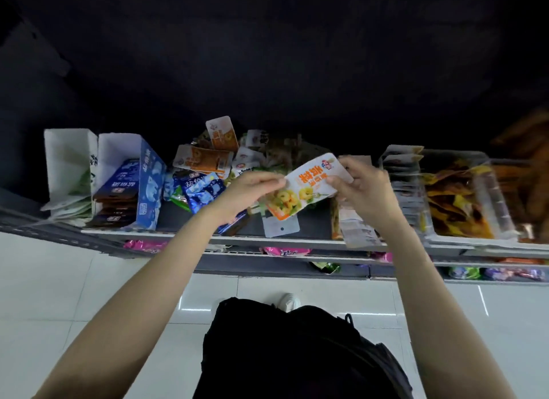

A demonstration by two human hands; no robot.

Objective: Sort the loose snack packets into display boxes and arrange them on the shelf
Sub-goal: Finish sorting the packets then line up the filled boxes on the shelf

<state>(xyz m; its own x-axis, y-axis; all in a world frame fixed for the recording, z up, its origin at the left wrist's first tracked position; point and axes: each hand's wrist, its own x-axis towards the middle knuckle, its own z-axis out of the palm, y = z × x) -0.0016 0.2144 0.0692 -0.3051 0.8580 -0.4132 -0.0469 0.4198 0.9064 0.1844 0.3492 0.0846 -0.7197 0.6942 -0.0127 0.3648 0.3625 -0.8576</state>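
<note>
Now we hold an orange-and-white snack packet (303, 187) above the shelf (237, 239), tilted, our left hand (248, 190) pinching its lower left edge and our right hand (361, 187) pinching its upper right end. Behind it lies a heap of loose packets (214, 161), blue, orange and white ones mixed together on the shelf. To the left stands a blue display box (150, 187) with dark packets stacked inside, a white box (68, 161) beside it, and to the right a clear box (457, 190) holding orange-brown packets.
</note>
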